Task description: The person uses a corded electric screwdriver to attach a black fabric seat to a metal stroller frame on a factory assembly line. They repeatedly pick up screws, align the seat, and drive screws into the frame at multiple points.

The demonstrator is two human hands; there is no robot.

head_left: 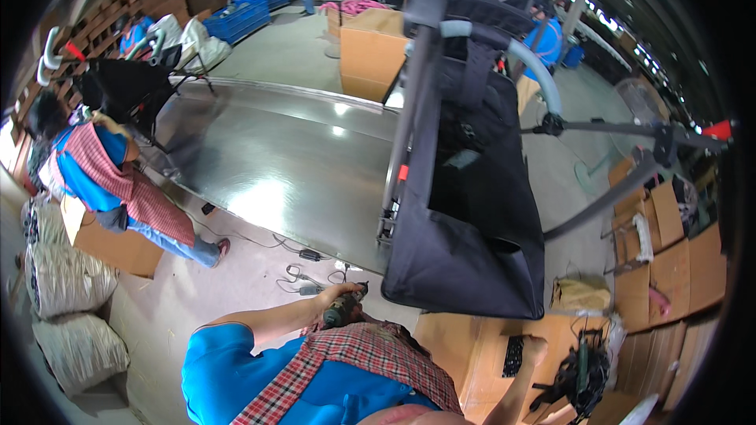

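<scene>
My left hand (337, 293) is wrapped around a dark green power screwdriver (340, 312), held close to my checked apron. At the lower right my right hand (535, 349) is closed beside a black, bumpy-textured piece (513, 356) over a cardboard box; what its fingers hold, if anything, is hidden. In front of me a stroller with a black fabric seat (488, 260) stands at the right end of a shiny metal table (315, 149). Its dark frame (413, 102) rises toward the top of the view.
At the table's left end a person (118, 181) in a checked apron works at another black stroller (130, 94). Cables (295, 250) hang along the near edge. Cardboard boxes (669, 275) and a black tangled bundle (581, 374) are at my right; stuffed sacks (71, 267) stand far left.
</scene>
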